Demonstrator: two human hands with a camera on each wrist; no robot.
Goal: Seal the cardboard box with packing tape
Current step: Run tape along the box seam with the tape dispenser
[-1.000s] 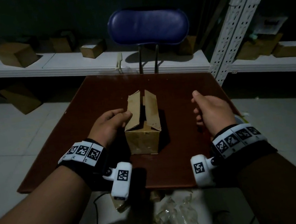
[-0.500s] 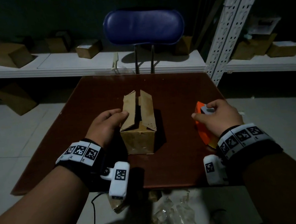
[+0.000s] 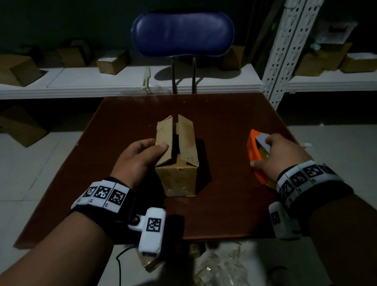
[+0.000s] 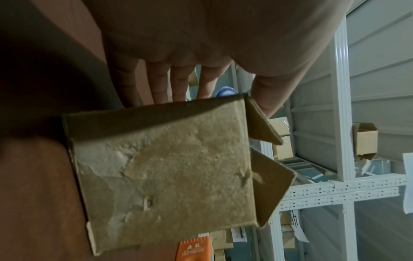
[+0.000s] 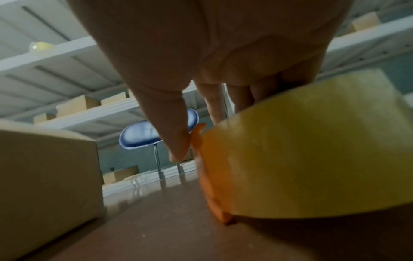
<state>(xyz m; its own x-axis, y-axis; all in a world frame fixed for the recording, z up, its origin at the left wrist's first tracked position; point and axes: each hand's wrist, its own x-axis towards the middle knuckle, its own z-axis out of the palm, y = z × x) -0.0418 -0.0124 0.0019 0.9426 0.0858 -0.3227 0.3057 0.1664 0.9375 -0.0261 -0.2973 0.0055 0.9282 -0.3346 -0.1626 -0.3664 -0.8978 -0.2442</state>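
Observation:
A small cardboard box [image 3: 179,177] stands in the middle of the brown table [image 3: 214,110], its two top flaps [image 3: 187,135] raised and a gap between them. My left hand [image 3: 153,147] holds the left flap, thumb on top and fingers along the box's left side. In the left wrist view the box [image 4: 174,176] fills the centre, with my fingers [image 4: 178,83] behind it. To the right of the box, my right hand [image 3: 274,154] grips an orange tape dispenser [image 3: 254,148] resting on the table. The right wrist view shows its yellowish tape roll [image 5: 312,150] beside my thumb [image 5: 172,127].
A blue chair [image 3: 182,33] stands behind the table's far edge. White shelving [image 3: 102,82] with several cardboard boxes runs along the back, and a perforated post [image 3: 284,41] rises at the table's far right corner. Crumpled clear plastic [image 3: 219,273] lies on the floor below the near edge.
My right hand showed no dispenser a second ago; it now grips the orange dispenser on the table right of the box. My left hand stays on the left flap.

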